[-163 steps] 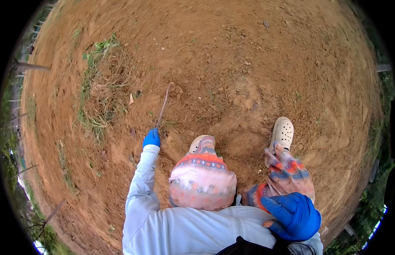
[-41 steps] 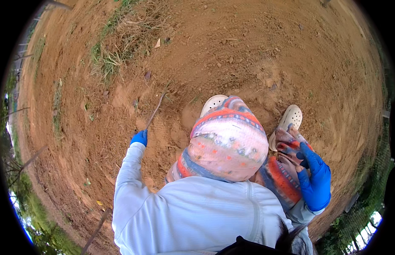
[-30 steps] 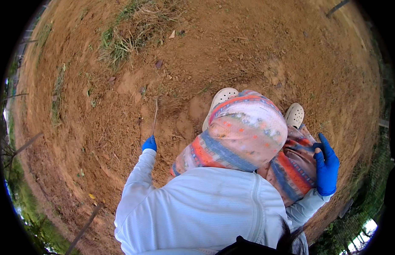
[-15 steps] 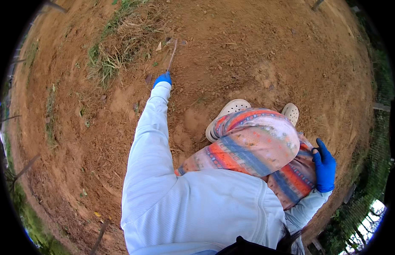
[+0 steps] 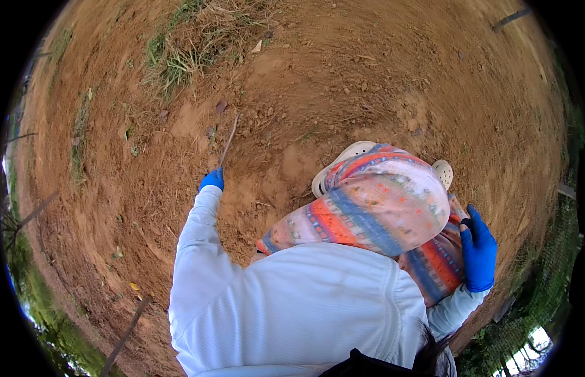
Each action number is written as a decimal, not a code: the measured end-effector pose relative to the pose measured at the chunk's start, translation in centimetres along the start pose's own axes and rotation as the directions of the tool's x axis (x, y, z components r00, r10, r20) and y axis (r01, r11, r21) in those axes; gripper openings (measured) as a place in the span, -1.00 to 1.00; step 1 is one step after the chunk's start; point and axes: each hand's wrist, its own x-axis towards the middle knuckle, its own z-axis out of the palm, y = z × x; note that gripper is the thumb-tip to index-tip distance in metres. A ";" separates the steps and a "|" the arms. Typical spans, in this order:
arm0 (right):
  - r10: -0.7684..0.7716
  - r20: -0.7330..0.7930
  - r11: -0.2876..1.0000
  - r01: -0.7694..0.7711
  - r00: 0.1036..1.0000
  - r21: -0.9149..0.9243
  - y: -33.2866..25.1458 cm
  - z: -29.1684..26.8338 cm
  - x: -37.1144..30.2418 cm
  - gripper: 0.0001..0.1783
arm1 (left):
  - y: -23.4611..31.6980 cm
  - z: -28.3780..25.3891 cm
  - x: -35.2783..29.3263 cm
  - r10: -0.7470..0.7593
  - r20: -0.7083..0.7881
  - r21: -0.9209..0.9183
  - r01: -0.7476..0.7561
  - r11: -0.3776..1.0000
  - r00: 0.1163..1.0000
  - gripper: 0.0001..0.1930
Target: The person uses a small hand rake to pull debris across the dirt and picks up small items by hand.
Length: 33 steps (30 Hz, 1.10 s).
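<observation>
Pinching a thin stick (image 5: 229, 142), the left hand (image 5: 212, 180) hovers above soil (image 5: 342, 69); the right hand (image 5: 481, 252) is loosely spread.

Thin stick in the left hand, over bare soil.
The stick (image 5: 229, 139) is slender, greyish-brown and slightly bowed, in one visible length; its lower end is gripped in the blue-gloved left hand (image 5: 212, 180), and the rest points away from the person, leaning a little right. Whether its far tip touches the reddish-brown soil (image 5: 179, 207) cannot be determined. The right hand (image 5: 479, 254), also blue-gloved, is beside the patterned trouser leg (image 5: 434, 267).
</observation>
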 end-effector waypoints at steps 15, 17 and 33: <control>-0.015 0.008 0.993 0.014 1.000 0.116 0.1 -0.2 -1.3 -0.53 | 31.2 -5.6 -0.5 0.587 0.052 -0.008 -0.587 0.810 0.808 -0.42; -0.014 -0.018 0.990 0.017 1.000 0.142 0.2 -0.1 -1.4 -0.53 | 36.3 -4.7 -1.4 0.667 0.183 0.027 -0.682 0.731 0.722 -0.44; -0.019 -0.022 0.999 0.020 1.000 0.029 -0.1 -0.3 -1.4 -0.53 | 14.4 -5.4 -2.0 0.360 0.186 0.166 -0.390 0.906 0.914 -0.42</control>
